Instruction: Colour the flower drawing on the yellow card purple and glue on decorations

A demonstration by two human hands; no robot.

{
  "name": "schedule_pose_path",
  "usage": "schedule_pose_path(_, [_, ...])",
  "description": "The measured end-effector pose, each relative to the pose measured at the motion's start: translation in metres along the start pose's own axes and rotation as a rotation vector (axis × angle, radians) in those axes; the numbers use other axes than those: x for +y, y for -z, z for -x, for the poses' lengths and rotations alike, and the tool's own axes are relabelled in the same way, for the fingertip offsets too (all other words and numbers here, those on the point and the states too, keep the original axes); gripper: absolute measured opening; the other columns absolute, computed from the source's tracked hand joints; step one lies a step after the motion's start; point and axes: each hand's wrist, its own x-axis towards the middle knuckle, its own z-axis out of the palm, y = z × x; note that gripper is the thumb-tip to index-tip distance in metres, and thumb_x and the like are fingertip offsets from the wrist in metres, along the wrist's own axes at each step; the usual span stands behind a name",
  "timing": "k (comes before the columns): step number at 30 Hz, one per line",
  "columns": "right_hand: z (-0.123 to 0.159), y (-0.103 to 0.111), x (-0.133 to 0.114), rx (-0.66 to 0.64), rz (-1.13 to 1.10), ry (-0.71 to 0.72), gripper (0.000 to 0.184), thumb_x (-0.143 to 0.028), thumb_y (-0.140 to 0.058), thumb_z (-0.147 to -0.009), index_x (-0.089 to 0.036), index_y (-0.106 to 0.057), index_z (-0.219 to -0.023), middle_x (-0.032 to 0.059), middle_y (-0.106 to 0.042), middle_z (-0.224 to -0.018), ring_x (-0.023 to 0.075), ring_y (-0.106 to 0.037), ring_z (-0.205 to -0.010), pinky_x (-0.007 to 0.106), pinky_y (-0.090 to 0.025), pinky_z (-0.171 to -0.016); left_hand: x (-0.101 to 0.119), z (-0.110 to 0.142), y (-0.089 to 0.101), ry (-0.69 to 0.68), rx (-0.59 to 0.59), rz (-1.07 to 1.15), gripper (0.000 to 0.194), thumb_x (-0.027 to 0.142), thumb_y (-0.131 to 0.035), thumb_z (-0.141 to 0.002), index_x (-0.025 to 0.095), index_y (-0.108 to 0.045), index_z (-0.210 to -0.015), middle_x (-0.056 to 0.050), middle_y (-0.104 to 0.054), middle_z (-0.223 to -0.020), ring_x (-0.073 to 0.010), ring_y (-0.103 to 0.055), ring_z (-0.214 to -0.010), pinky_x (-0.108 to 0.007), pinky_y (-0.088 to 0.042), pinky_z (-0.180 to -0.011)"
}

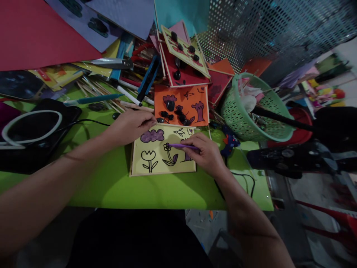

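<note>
A yellow card (pixel 156 167) edged with thin sticks lies in front of me, with black line drawings of flowers, a bird and a cloud; the cloud, a leaf and a tree at the right are purple. My right hand (pixel 205 150) grips a purple pen (pixel 185 146), its tip at the middle flower's head. My left hand (pixel 134 126) rests at the card's upper left corner with fingers curled together; whether anything is between them is hidden. Just above, an orange card (pixel 200 93) with similar drawings carries several dark stones (pixel 170 105).
At the right stand a green plastic basket (pixel 231 108) and a blue glue gun (pixel 230 143) with a cord. Scissors (pixel 111 63), pens, sticks and more stone-decorated cards (pixel 195 67) crowd the back. A black tray-like object (pixel 30 160) lies left on the green table (pixel 125 193).
</note>
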Motion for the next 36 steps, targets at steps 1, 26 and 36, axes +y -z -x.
schedule_pose_path(1, [-0.0002, 0.0, -0.0002, 0.004, 0.0, 0.001, 0.01, -0.02, -0.071, -0.099, -0.023, -0.078, -0.106, 0.0052, -0.072, -0.094, 0.0212, -0.068, -0.088, 0.034, -0.054, -0.075, 0.0005, 0.0001, 0.0002, -0.001, 0.004, 0.003, 0.037, 0.04, -0.044, -0.102, 0.02, -0.074, -0.094, -0.009, -0.078, -0.094, -0.021, -0.068, -0.077, -0.032, -0.045, -0.069])
schedule_pose_path(26, [0.0001, 0.0019, -0.002, -0.016, 0.01, -0.005, 0.011, -0.021, -0.07, -0.099, -0.024, -0.078, -0.106, 0.0059, -0.073, -0.096, 0.0216, -0.069, -0.089, 0.034, -0.054, -0.076, 0.002, -0.0003, 0.0025, -0.011, -0.022, 0.022, 0.037, 0.04, -0.044, -0.103, 0.019, -0.073, -0.094, -0.009, -0.078, -0.098, -0.0217, -0.07, -0.081, -0.032, -0.044, -0.07])
schedule_pose_path(36, [-0.0018, 0.0, -0.0025, 0.013, -0.001, 0.021, 0.012, -0.021, -0.07, -0.1, -0.022, -0.079, -0.108, 0.0061, -0.073, -0.095, 0.0213, -0.069, -0.088, 0.034, -0.054, -0.075, -0.0004, -0.0003, 0.0, -0.008, 0.006, 0.025, 0.037, 0.042, -0.046, -0.103, 0.02, -0.073, -0.094, -0.009, -0.078, -0.098, -0.0208, -0.068, -0.079, -0.031, -0.043, -0.069])
